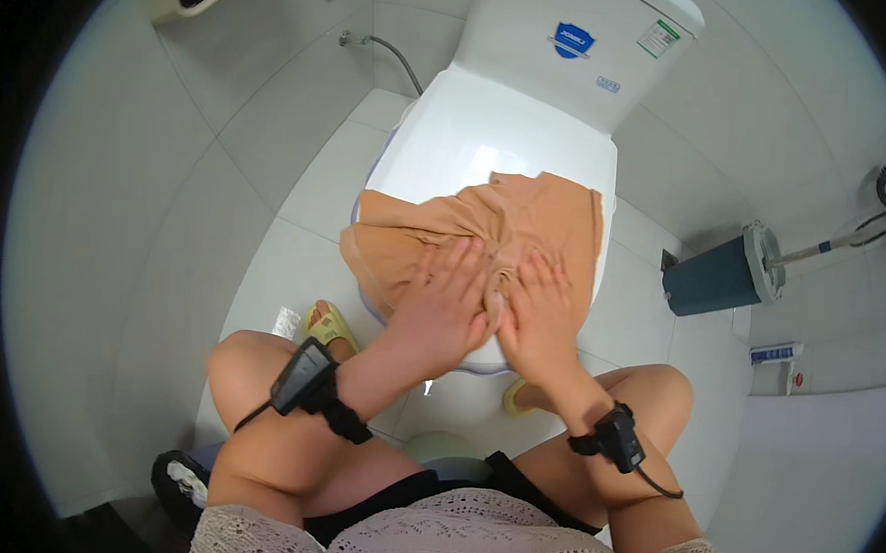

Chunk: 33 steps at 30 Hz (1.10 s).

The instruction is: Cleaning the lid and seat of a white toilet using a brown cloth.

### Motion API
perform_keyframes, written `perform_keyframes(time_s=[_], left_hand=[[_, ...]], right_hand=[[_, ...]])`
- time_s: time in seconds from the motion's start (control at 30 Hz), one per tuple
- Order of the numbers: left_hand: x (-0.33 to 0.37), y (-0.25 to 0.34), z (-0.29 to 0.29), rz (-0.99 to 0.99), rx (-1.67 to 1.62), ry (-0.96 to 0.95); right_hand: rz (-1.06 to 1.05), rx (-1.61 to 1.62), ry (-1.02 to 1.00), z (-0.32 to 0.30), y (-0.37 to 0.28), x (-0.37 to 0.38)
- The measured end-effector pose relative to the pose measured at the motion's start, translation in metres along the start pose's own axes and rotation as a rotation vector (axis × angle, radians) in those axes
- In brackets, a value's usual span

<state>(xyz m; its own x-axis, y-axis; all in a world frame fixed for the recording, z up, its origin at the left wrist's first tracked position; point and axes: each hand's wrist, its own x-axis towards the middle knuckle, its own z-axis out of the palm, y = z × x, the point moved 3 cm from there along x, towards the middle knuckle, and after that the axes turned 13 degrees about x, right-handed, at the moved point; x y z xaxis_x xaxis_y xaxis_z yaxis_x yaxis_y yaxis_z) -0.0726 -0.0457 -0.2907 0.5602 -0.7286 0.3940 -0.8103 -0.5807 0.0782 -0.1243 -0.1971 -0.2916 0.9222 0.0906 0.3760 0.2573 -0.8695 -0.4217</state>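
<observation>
A pair of orange-tan shorts [556,217] is spread over the white closed toilet lid [471,128], its middle bunched into folds. My left hand [444,292] lies on the left part of the cloth, fingers stretched out. Beside it, my right hand [541,317] rests on the right part, also with fingers extended. Both palms press down on the fabric, and the thumbs almost meet near its lower edge, by the gathered middle. What lies under the palms is hidden.
The toilet tank [595,44] stands behind the lid, with a grey hose [399,59] at its left. To the right are a dark blue bin [714,276] and a toothpaste-like tube [777,353]. A black bag [177,478] sits at lower left.
</observation>
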Motion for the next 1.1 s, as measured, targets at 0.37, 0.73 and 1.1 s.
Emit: perform_keyframes(time_s=[0.37, 0.73, 1.1], left_hand=[[0.042, 0.028, 0.019, 0.066, 0.060, -0.051], [0.052, -0.060, 0.019, -0.256, 0.281, -0.161], [0.002, -0.012, 0.004, -0.191, 0.254, -0.312]], right_hand=[[0.097, -0.028, 0.117, -0.027, 0.098, 0.025], [0.050, -0.051, 0.131, -0.005, 0.064, 0.040], [-0.360, 0.195, 0.069, 0.006, 0.000, -0.038]])
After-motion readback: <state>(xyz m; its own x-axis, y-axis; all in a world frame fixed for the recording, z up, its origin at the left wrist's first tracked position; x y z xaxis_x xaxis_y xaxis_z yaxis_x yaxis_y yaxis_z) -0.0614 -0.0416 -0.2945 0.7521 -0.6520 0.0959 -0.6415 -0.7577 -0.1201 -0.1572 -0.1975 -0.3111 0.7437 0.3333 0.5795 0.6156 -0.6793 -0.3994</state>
